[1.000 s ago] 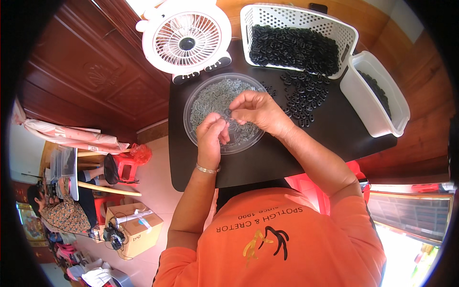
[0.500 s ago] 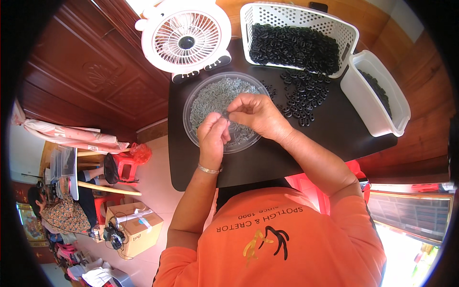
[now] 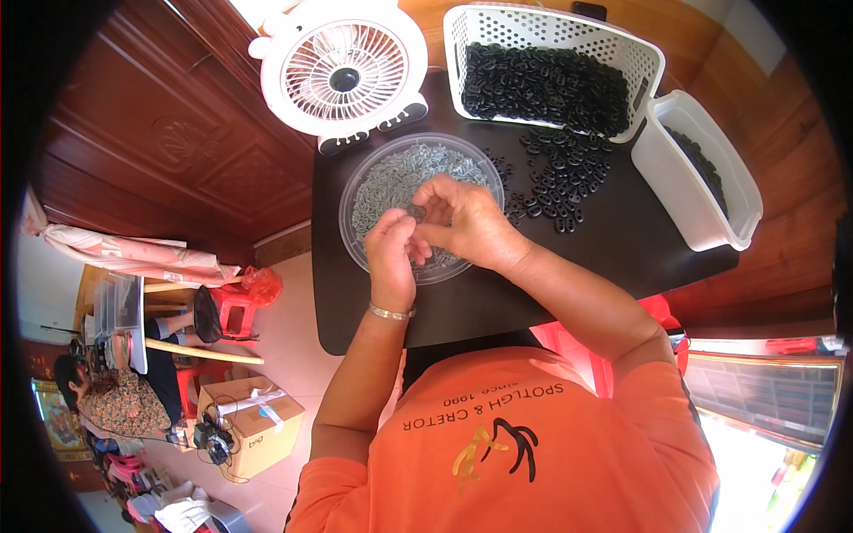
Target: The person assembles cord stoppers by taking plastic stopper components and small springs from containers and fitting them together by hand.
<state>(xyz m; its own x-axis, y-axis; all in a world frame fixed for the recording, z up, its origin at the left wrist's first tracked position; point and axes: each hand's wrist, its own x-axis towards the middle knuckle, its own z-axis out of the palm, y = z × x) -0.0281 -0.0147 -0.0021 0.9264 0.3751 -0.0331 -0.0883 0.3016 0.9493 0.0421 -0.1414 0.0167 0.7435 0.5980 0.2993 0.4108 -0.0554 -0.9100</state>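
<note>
Both hands meet above a round clear tub (image 3: 349,233) full of small grey screw-like metal pieces (image 3: 391,182). My left hand (image 3: 392,253) is closed, its thumb and fingertips pinching a small dark oval piece (image 3: 415,212). From the right, my right hand (image 3: 475,224) has its bent fingers and thumb around the same piece; whether a metal piece sits between them is hidden. To the right of the tub, loose black oval rings (image 3: 564,182) lie scattered on the dark table (image 3: 426,315).
A white perforated basket (image 3: 653,67) heaped with black rings stands at the back. Beside it on the right is a white bin (image 3: 682,191) with dark pieces inside. A white fan (image 3: 345,80) stands at the back left. Another person (image 3: 124,400) sits far left near a cardboard box (image 3: 262,422).
My right hand has turned and shifted slightly left, its fingers lifting around the dark piece. My left hand stays nearly in place. The person at far left has moved an arm and head.
</note>
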